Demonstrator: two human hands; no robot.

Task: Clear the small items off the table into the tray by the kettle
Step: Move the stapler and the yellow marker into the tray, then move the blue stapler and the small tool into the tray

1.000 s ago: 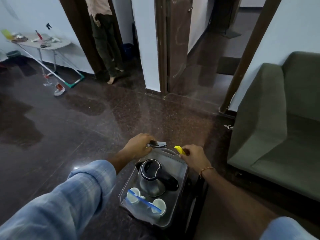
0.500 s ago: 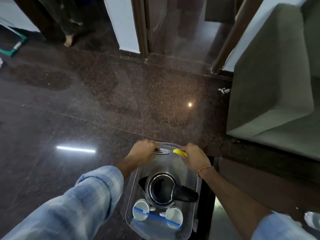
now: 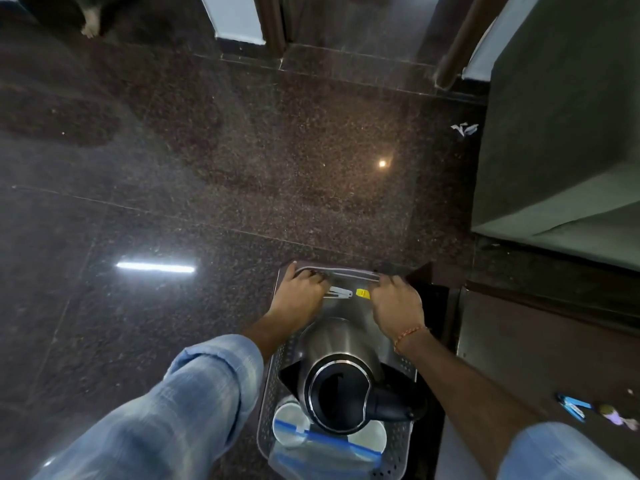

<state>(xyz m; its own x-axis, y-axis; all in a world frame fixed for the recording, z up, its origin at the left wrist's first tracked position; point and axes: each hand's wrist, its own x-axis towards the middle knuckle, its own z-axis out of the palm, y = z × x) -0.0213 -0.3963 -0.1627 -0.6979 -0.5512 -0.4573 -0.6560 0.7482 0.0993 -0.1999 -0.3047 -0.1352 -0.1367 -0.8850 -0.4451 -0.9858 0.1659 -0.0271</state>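
A perforated steel tray [image 3: 398, 455] sits below me with a steel kettle [image 3: 341, 386], two white cups [image 3: 289, 424] and a blue-striped plastic bag [image 3: 329, 452] in it. My left hand [image 3: 299, 296] is over the tray's far end, fingers closed on a silver nail clipper [image 3: 338, 292]. Beside it, my right hand [image 3: 396, 306] pinches a small yellow item [image 3: 362, 293]. The clipper and the yellow item nearly touch, just above the tray's far rim [image 3: 346, 271].
A dark table surface [image 3: 540, 344] lies to the right, with a blue item [image 3: 571, 407] and a purple item [image 3: 620, 418] on it. A green sofa [image 3: 568, 133] stands at the right. Dark polished floor ahead, a paper scrap [image 3: 464, 129], a person's foot [image 3: 90, 27].
My view has tilted down toward the tray. Both hands have dropped lower over the tray's far end, still holding the clipper and the yellow item.
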